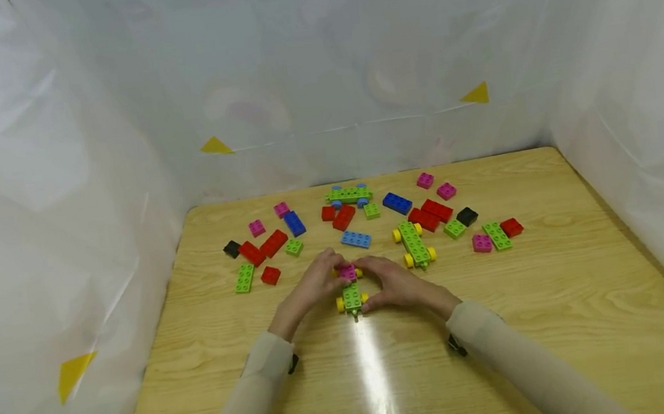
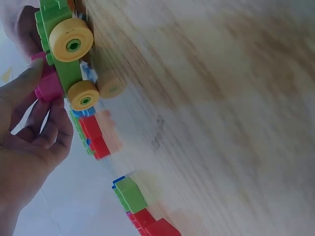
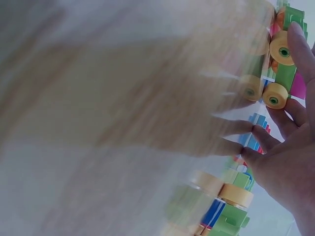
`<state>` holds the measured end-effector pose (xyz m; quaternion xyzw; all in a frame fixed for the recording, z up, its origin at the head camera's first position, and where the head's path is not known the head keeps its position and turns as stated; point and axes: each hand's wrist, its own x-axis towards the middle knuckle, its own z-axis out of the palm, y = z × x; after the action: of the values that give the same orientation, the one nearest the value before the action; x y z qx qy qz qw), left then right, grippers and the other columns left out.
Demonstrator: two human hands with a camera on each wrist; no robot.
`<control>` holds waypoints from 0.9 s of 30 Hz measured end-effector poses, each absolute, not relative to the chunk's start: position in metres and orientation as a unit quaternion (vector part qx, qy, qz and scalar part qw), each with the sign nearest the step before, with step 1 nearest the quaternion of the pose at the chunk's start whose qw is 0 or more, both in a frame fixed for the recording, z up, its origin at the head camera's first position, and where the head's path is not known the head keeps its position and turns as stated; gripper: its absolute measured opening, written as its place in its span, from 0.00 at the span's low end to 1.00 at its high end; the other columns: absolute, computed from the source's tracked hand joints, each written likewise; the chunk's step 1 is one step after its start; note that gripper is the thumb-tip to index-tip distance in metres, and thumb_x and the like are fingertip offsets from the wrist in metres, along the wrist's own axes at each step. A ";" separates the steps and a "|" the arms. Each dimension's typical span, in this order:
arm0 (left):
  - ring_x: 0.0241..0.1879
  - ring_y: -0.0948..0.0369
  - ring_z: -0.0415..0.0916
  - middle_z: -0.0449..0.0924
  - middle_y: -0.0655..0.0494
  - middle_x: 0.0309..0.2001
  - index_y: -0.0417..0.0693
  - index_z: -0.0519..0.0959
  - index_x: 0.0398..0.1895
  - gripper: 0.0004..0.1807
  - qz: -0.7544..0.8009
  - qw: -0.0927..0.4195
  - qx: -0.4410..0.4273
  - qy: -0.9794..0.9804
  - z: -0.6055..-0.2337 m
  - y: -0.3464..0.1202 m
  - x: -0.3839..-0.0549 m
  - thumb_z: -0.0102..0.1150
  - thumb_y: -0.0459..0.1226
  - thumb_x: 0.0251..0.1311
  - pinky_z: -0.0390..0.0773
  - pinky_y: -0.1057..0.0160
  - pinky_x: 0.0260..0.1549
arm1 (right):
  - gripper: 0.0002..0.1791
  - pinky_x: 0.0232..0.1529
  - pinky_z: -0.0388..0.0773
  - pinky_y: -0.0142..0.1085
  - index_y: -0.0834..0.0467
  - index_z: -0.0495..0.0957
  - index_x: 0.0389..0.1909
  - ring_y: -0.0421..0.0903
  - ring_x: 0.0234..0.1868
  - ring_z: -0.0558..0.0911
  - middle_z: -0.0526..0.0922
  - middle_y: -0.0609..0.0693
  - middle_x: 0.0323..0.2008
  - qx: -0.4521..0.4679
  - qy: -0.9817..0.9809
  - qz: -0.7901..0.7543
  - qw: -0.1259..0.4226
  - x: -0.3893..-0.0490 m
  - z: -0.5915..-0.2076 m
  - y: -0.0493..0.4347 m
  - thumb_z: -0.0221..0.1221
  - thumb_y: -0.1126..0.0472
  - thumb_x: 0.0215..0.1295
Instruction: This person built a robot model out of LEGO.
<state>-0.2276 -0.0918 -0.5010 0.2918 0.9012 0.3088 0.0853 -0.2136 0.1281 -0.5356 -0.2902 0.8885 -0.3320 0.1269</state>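
Note:
A green toy car base (image 1: 351, 298) with yellow wheels stands on the table between both hands, studs up. A pink brick (image 2: 49, 86) sits on the studs at its far end. My left hand (image 1: 314, 282) pinches that brick between thumb and fingers, as the left wrist view shows from the side. On the other side, my right hand (image 1: 395, 283) holds the car base, thumb (image 3: 296, 37) by the near wheel and fingers by the far wheel. Part of the brick and the far wheels are hidden behind the fingers in the head view.
Just right of the hands stands another green car base (image 1: 414, 244) with yellow wheels. A green base with blue wheels (image 1: 349, 195) is at the back. A light blue brick (image 1: 356, 239) lies ahead of the hands. Several red, pink, blue, black and green bricks lie on both sides.

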 end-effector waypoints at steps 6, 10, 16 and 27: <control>0.44 0.57 0.70 0.71 0.54 0.42 0.42 0.79 0.50 0.15 0.314 0.069 0.267 0.909 -0.505 -0.091 -0.220 0.64 0.35 0.60 0.73 0.59 0.47 | 0.52 0.69 0.56 0.47 0.51 0.61 0.71 0.49 0.71 0.60 0.63 0.49 0.70 -0.291 0.891 -0.327 0.124 -0.214 -0.535 0.127 0.70 0.36 0.45; 0.50 0.57 0.70 0.71 0.53 0.49 0.43 0.77 0.56 0.18 0.342 0.076 0.231 0.908 -0.508 -0.091 -0.210 0.61 0.36 0.63 0.72 0.57 0.53 | 0.52 0.69 0.56 0.47 0.50 0.61 0.71 0.49 0.71 0.60 0.63 0.49 0.70 -0.292 0.890 -0.324 0.129 -0.214 -0.535 0.127 0.70 0.36 0.45; 0.53 0.55 0.71 0.72 0.51 0.52 0.43 0.76 0.58 0.20 0.372 0.067 0.215 0.901 -0.508 -0.093 -0.204 0.61 0.37 0.63 0.72 0.54 0.55 | 0.52 0.68 0.57 0.48 0.50 0.61 0.71 0.50 0.71 0.60 0.63 0.49 0.70 -0.293 0.890 -0.327 0.125 -0.213 -0.535 0.126 0.70 0.37 0.46; 0.53 0.57 0.71 0.71 0.52 0.54 0.46 0.75 0.59 0.18 0.383 0.071 0.203 0.898 -0.512 -0.094 -0.199 0.58 0.36 0.66 0.75 0.59 0.48 | 0.52 0.68 0.57 0.48 0.51 0.62 0.71 0.49 0.71 0.60 0.63 0.49 0.70 -0.290 0.891 -0.327 0.126 -0.213 -0.536 0.126 0.70 0.37 0.46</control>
<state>-0.1989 -0.0941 -0.5119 0.2028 0.8982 0.3835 0.0712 -0.2125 0.1262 -0.5360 -0.2897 0.8907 -0.3270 0.1257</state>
